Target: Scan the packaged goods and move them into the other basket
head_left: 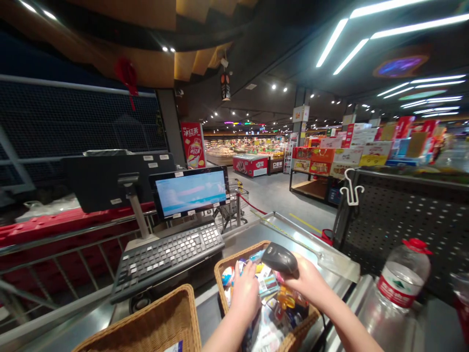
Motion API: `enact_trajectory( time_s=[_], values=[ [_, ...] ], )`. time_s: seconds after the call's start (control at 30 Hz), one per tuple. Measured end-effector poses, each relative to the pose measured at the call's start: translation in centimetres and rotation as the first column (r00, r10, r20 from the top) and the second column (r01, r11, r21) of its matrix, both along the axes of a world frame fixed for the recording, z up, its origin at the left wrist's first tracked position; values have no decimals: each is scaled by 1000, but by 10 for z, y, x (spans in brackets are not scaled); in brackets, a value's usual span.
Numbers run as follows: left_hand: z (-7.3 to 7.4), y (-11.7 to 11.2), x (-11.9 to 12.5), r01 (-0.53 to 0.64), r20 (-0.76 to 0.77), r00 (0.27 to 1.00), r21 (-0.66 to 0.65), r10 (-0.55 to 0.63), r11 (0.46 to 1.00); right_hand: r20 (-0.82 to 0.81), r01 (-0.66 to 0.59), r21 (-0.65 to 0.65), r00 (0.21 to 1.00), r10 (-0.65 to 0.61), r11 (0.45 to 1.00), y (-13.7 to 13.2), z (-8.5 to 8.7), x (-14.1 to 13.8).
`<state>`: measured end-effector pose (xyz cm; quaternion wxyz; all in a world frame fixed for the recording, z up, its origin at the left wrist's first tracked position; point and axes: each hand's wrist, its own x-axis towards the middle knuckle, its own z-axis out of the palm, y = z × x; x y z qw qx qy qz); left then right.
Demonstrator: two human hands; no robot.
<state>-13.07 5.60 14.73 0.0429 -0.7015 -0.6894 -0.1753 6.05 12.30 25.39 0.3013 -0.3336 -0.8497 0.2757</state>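
Observation:
A black handheld barcode scanner [280, 259] is gripped in my right hand [302, 276], over the far right part of a full wicker basket [230, 260]. My left hand [246, 291] reaches into the same basket from the near side. Its fingers lie on the goods, somewhat apart; their tips are partly hidden among the packages. Small colourful packaged goods [269, 284] fill the basket, with an orange-yellow pack [287, 297] near my right wrist and clear, shiny wrapping toward the front.
A second wicker basket [146, 322] stands at the lower left, with a white-and-blue item inside. Behind it are a keyboard [170, 254] and a lit screen [192, 190]. A large red-capped water bottle [403, 278] stands right on the metal counter [252, 232]. Shopping carts [234, 200] stand beyond.

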Motion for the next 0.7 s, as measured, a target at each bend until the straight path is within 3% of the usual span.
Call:
enact_trajectory(
  time_s=[0.27,0.5,0.7],
  values=[
    [32,-24,-41,111,-90,991,137,-99,984,17,10,24,1000,-10,1000,-1,-3,-2],
    [70,-53,-74,72,-205,979,278,-14,958,15,-31,36,999,31,999,-10,1,-15],
    [94,-73,-91,29,-234,971,348,57,937,-36,-159,110,986,163,981,-25,10,-37]
  ],
)
